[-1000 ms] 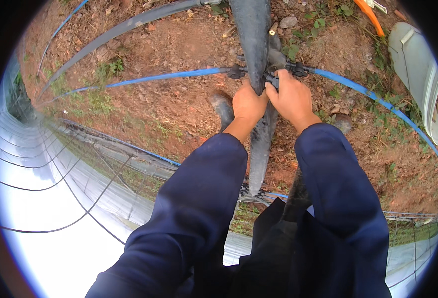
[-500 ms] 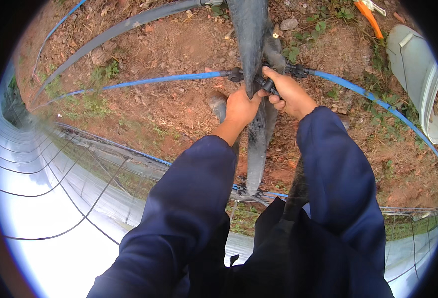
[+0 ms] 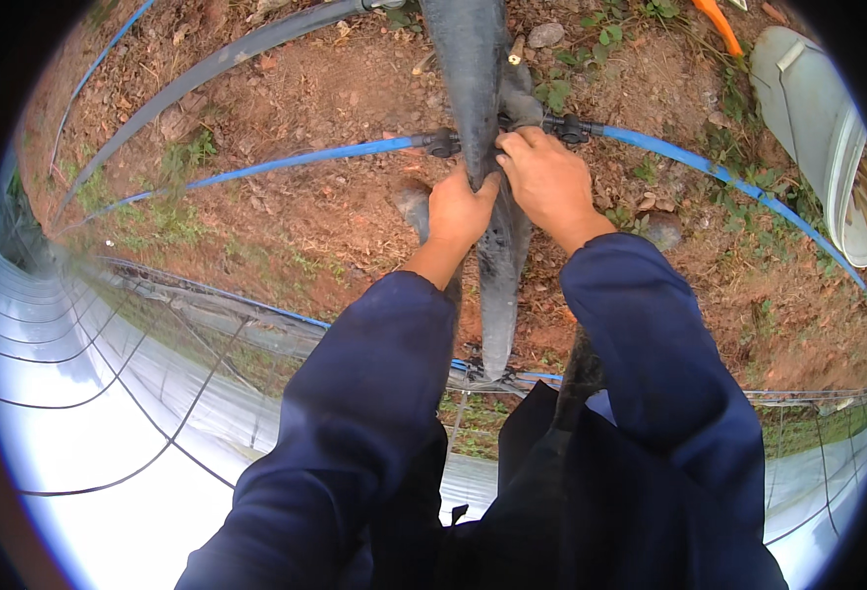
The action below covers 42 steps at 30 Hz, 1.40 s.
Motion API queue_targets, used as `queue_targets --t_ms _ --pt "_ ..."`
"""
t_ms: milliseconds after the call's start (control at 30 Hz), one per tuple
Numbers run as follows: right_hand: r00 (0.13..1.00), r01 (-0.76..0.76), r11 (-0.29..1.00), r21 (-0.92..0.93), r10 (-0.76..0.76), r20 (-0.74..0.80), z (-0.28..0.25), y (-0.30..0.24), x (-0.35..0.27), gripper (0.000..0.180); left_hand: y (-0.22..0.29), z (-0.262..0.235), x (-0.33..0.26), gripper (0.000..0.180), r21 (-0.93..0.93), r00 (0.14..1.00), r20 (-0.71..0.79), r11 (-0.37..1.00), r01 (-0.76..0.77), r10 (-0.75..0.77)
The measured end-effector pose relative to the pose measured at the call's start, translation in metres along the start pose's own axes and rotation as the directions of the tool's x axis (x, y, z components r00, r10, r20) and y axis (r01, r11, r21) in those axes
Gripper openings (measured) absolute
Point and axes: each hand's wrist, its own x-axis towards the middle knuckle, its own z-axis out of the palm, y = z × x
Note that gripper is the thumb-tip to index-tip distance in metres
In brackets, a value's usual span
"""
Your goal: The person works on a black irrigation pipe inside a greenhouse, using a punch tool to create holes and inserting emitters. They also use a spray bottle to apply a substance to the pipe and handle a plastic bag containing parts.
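A wide dark grey hose runs from the top edge down past my hands, its lower length hanging toward my legs. My left hand is closed on the hose's left side, thumb lying along it. Against its right edge lies my right hand, back of the hand up and fingers curled in; whatever they grip is hidden beneath them. Behind the hose a blue pipe crosses, its left length ending at a black connector and its right length at another black connector.
A pale bucket lies tipped at the upper right, thin brown sticks in its mouth. Near it is an orange handle. A grey hose curves across the upper left. Reddish soil, weeds and wire-braced plastic sheeting surround me.
My right hand has rolled over, back now up, covering the black fitting that showed in its fingers. My left hand keeps its hold. The whole view has shifted slightly.
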Motion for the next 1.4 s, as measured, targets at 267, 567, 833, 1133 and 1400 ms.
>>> queue_targets --t_ms 267,567,833,1133,1400 --pt "0.828 -0.56 0.749 0.354 0.499 0.255 0.009 -0.02 0.035 0.023 -0.007 -0.004 -0.003 0.032 0.06 1.0 0.004 0.998 -0.011 0.011" --pt "0.607 -0.795 0.299 0.528 0.388 0.694 -0.01 -0.011 0.047 0.031 0.001 -0.008 0.001 0.045 0.198 0.987 -0.152 0.98 -0.015 0.046" --pt "0.902 -0.359 0.843 0.401 0.201 0.383 0.004 -0.002 0.037 0.056 -0.002 -0.001 0.006 0.043 0.232 0.97 -0.242 0.972 0.025 0.033" --pt "0.879 -0.418 0.875 0.244 0.323 0.35 -0.009 -0.014 0.042 0.03 -0.001 -0.004 0.003 0.04 0.21 0.973 -0.218 0.977 -0.034 0.08" --pt "0.616 -0.788 0.369 0.493 0.442 0.653 0.001 -0.002 0.062 0.031 0.002 -0.002 0.005 0.043 0.145 0.97 -0.243 0.988 0.06 -0.023"
